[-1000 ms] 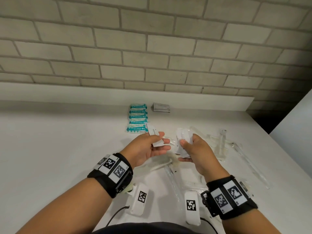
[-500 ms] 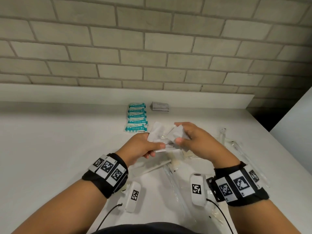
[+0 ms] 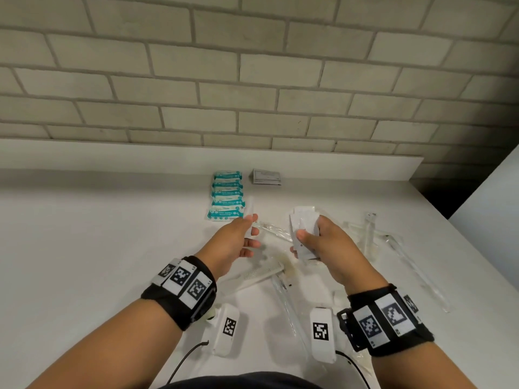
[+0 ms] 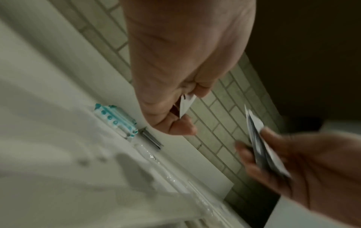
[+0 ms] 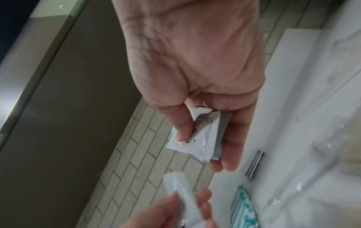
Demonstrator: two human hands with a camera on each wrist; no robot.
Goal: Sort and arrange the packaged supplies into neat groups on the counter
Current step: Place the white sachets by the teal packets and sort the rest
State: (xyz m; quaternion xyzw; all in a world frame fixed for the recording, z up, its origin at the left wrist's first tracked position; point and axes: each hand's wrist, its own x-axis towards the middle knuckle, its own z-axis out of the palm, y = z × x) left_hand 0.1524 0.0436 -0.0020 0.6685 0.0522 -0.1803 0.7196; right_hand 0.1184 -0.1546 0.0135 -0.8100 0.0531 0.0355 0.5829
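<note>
A single flat white paper sachet is pinched upright between the thumb and fingers of the left hand, raised above the white counter. A small stack of like white sachets is gripped by the curled thumb and fingers of the right hand, held apart from the left hand's grip. Just beyond the left grip lies a row of teal-and-white wrapped packets, with a thin grey pile of flat packets beside it. Clear plastic-wrapped long items are scattered below and to the right of the right grip.
</note>
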